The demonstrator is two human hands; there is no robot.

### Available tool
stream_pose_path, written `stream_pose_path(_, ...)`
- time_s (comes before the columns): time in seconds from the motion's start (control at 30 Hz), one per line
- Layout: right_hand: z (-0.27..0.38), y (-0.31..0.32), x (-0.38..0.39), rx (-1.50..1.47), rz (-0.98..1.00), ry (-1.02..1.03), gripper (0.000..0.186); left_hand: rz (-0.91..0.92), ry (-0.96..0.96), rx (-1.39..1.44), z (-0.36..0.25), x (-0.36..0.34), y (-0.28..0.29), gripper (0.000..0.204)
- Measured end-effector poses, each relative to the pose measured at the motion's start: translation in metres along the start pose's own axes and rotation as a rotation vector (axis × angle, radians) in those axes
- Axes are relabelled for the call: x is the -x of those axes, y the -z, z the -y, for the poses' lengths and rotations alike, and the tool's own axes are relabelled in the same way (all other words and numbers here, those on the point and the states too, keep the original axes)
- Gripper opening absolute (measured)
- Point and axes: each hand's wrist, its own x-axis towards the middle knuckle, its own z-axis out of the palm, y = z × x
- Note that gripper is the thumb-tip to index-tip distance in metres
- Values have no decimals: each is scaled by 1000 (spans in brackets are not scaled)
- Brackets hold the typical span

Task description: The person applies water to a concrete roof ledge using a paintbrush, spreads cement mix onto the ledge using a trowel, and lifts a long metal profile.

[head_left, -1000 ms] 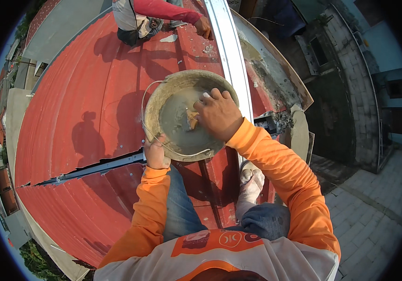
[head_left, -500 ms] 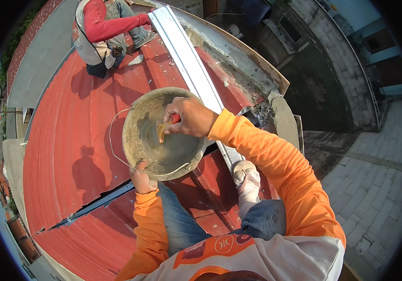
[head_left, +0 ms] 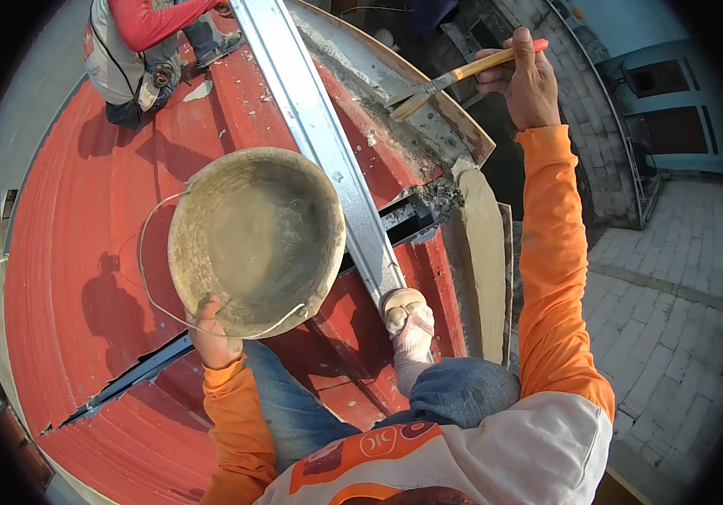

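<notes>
My left hand [head_left: 213, 337] grips the near rim of a round, cement-stained bucket [head_left: 325, 252] with a thin wire handle. Greyish, watery liquid [head_left: 265, 240] covers the bucket's bottom. Out to the upper right, my right hand [head_left: 528, 88] is closed around the handle of a paintbrush [head_left: 471, 69], wooden with a red end. The brush's bristles point left and down, over the concrete ledge [head_left: 483, 261] along the roof's edge, and I cannot tell whether they touch it.
Red metal roofing [head_left: 67, 278] lies under me, with an open slit [head_left: 138, 370] at left. A long silver metal channel [head_left: 319, 126] runs past my foot [head_left: 409, 324]. A co-worker [head_left: 126, 59] squats at upper left. Beyond the ledge is a drop to a paved yard [head_left: 673, 244].
My right hand has lifted the brush out of the bucket and swung it up and right, past the ledge. The bucket now shows further left in view, still in my left hand.
</notes>
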Motion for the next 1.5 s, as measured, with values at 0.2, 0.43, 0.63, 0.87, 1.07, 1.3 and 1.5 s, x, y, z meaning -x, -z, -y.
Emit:
stream_pose_path(0.2,-132,15,-52,992,200,-266,42,-46,-24,-154,6,-1,2,37)
stream_pose_path(0.43,-132,-18,-83,594,-57,34,35,-129,-19,-312,8,-11,41,41)
stream_pose_path(0.63,-148,-6,-66,1055,424,-370,36,-41,-47,-335,2,-5,3,42)
stream_pose_path(0.87,-144,-6,-80,783,90,-139,36,-44,-54,-225,-4,-1,5,41)
stream_pose_path(1.07,-162,-12,-77,938,90,65,33,-41,-42,-246,2,-4,3,42)
stream_pose_path(1.3,-151,-31,-68,661,289,-243,33,-71,-33,-264,1,-2,8,50)
stream_pose_path(1.5,-177,-45,-48,706,-97,90,35,-45,-25,-252,-1,0,-1,50)
